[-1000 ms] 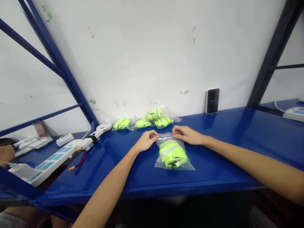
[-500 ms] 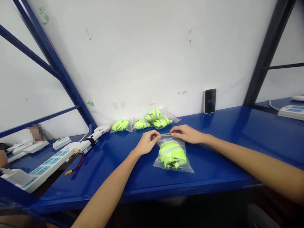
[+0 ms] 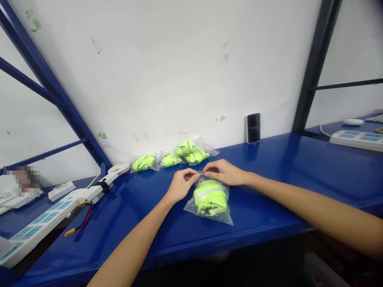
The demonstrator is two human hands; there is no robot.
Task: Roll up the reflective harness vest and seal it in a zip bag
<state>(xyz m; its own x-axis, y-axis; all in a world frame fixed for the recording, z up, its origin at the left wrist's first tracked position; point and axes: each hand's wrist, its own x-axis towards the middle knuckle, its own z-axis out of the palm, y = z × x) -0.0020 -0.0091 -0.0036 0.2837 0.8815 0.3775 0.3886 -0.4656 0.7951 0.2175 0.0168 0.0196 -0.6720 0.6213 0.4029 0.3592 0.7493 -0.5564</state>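
Observation:
A clear zip bag (image 3: 223, 215) lies on the blue table in front of me, with a rolled neon-yellow reflective strap (image 3: 210, 196) inside it. My left hand (image 3: 181, 184) pinches the bag's top edge between thumb and fingers. Close beside it, my right hand (image 3: 222, 172) pinches the same edge from the right. Only a short stretch of the bag's mouth shows between the fingertips. Whether the seal is closed cannot be made out.
Several bagged neon-yellow straps (image 3: 185, 153) lie against the wall. A small black-screened device (image 3: 253, 128) stands at the back right. To the left are a white power strip (image 3: 44, 217), a small fan (image 3: 119, 168) and a red-black cable (image 3: 85, 219) with yellow connectors.
My right hand has slid left along the bag's top edge, so the two hands are now nearly touching. The camera has turned slightly to the right.

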